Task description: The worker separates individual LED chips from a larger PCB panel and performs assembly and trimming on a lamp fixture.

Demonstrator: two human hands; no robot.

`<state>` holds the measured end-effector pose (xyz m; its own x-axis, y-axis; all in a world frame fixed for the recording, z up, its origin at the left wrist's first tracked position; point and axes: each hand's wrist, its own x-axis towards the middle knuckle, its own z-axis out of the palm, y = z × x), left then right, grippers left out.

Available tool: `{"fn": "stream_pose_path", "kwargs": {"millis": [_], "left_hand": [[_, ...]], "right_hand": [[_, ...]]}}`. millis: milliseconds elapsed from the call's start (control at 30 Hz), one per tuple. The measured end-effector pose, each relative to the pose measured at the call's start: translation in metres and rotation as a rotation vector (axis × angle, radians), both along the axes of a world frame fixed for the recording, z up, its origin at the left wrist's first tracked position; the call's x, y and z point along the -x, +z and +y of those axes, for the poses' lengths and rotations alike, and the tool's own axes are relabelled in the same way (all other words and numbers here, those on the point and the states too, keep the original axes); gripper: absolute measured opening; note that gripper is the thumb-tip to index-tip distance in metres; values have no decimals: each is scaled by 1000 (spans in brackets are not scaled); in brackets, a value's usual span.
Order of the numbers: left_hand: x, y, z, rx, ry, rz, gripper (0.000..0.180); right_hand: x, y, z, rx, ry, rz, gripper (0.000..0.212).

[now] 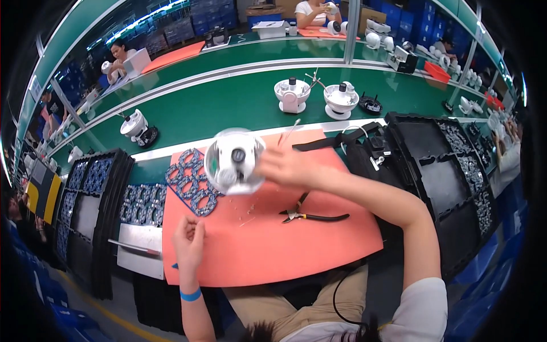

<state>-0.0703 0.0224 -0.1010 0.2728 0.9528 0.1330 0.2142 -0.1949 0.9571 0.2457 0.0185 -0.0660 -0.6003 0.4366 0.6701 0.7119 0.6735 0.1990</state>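
My right hand (pixel 285 166), somewhat smeared by motion, grips the right edge of a white round camera housing (pixel 235 157). The housing is held above the orange mat (pixel 273 251), its hollow side with a dark round part facing up. At the mat's left side my left hand (pixel 188 235) is closed, fingertips pinched together; whatever they hold, if anything, is hidden. A blue band circles that wrist. Just beyond it lies a panel of ring-shaped circuit boards (pixel 196 182). Cutting pliers with black handles (pixel 313 216) rest on the mat, and small pale scraps (pixel 246 212) are scattered nearby.
Black trays of parts flank me: circuit boards in the left tray (pixel 85 205), small pieces in the right tray (pixel 444 165). White housings (pixel 292 96) stand on the green conveyor (pixel 228 97) ahead. A black screwdriver-like tool (pixel 336 138) lies behind the mat. People work across the line.
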Motion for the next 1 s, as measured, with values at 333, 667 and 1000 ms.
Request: {"fn": "stream_pose_path", "kwargs": {"millis": [333, 667, 1000], "left_hand": [[-88, -6, -4, -307, -228, 201, 7], [-81, -6, -2, -500, -164, 448, 25], [-85, -2, -6, -598, -121, 404, 28]], "right_hand": [[-99, -23, 144, 382, -432, 266, 27], [-149, -3, 105, -226, -767, 391, 34], [-198, -22, 84, 78, -935, -28, 43]]}}
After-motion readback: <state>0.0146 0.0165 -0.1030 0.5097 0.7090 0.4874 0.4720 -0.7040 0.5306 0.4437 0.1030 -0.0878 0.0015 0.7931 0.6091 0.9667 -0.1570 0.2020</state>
